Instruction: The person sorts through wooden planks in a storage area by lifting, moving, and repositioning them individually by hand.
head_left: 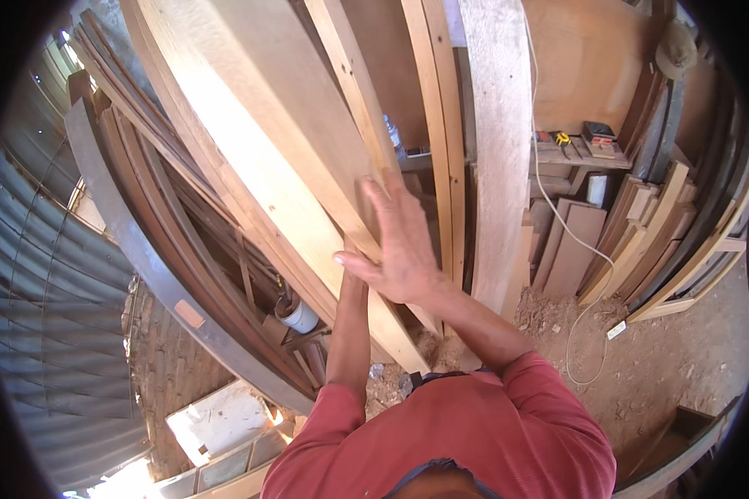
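In the head view, your right hand (pixel 401 243) is over the lower part of the pale planks (pixel 300 220), fingers apart; contact cannot be confirmed. Your left hand (pixel 350 246) is mostly hidden behind it; its state cannot be determined. A white bucket (pixel 298 318) stands left of the planks.

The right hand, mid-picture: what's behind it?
A wide pale board and a narrow batten run down behind the right hand. The left forearm leads there too, but the left hand is hidden, so its hold cannot be seen.
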`<state>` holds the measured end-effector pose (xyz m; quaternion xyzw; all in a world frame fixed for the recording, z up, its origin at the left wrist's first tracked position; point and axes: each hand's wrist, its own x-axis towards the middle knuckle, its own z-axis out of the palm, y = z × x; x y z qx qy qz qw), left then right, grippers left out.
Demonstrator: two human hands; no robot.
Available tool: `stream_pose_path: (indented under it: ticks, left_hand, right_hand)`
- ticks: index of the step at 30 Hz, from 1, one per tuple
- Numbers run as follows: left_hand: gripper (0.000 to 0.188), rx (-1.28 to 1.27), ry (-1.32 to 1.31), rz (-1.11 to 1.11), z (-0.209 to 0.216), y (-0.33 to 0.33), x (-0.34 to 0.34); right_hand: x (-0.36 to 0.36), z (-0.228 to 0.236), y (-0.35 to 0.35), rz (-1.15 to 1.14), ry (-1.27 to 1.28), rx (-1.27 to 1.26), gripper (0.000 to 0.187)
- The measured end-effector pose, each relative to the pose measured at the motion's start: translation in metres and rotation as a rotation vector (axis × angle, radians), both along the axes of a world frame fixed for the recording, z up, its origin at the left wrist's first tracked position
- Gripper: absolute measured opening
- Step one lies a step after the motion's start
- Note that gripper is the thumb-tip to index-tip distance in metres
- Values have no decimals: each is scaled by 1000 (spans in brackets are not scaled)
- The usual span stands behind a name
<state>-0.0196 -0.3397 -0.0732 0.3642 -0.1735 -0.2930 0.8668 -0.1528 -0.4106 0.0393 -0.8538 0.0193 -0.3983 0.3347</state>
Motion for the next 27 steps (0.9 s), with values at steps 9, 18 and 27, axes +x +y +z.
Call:
stream_pose_path:
  ticks: [9, 18, 27]
  left_hand:
    - [91, 42, -219, -299, -3, -31, -32]
    - [96, 75, -420, -336, -22, -52, -37]
    - [70, 276, -670, 101, 26, -35, -52]
  right_hand:
    - [-21, -22, 3, -76, -307, 87, 90]
    - [-66, 29, -7, 14, -260, 411, 67]
    - [-21, 66, -99, 291, -318, 437, 60]
